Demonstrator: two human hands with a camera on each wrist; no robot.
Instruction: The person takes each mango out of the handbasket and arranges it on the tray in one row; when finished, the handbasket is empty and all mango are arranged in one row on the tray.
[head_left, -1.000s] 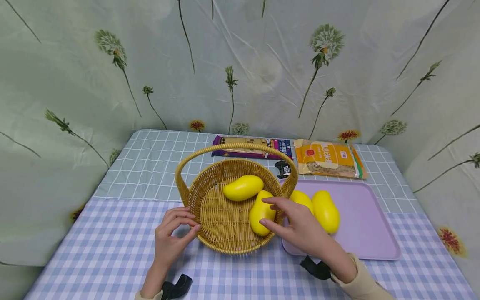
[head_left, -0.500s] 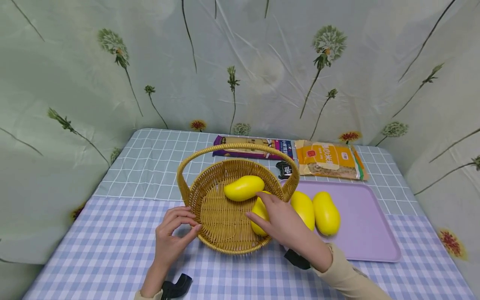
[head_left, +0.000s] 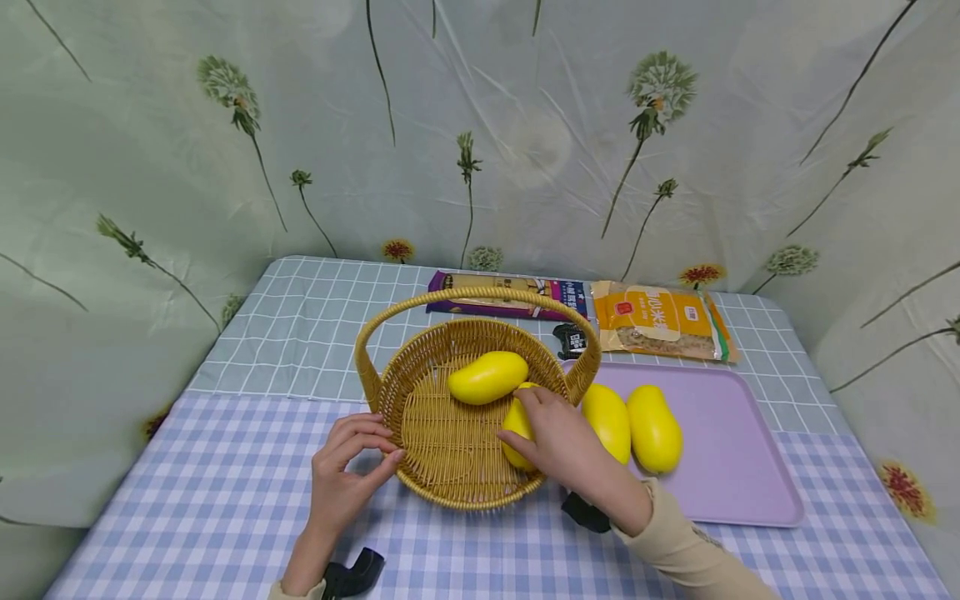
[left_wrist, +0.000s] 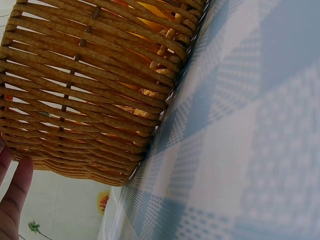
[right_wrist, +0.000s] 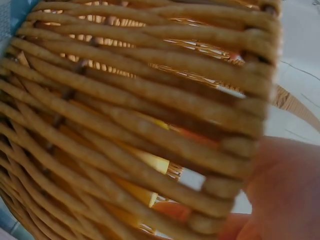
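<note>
A round wicker basket with a tall arched handle stands in the middle of the head view. My left hand holds its left rim between thumb and fingers; the left wrist view catches fingertips against the weave. Inside the basket lie two yellow mangoes. One mango rests near the back. The other mango, on the right side, is partly covered by my right hand, which reaches over the rim and grips it. Through the weave in the right wrist view, yellow mango skin shows beside the hand.
A lilac tray to the right of the basket carries two more mangoes. Behind are a purple food packet, an orange grain bag and a small black item. A floral curtain borders the table.
My right hand has moved left and down over the right-hand mango in the basket and closed around it. My left hand keeps its place at the rim.
</note>
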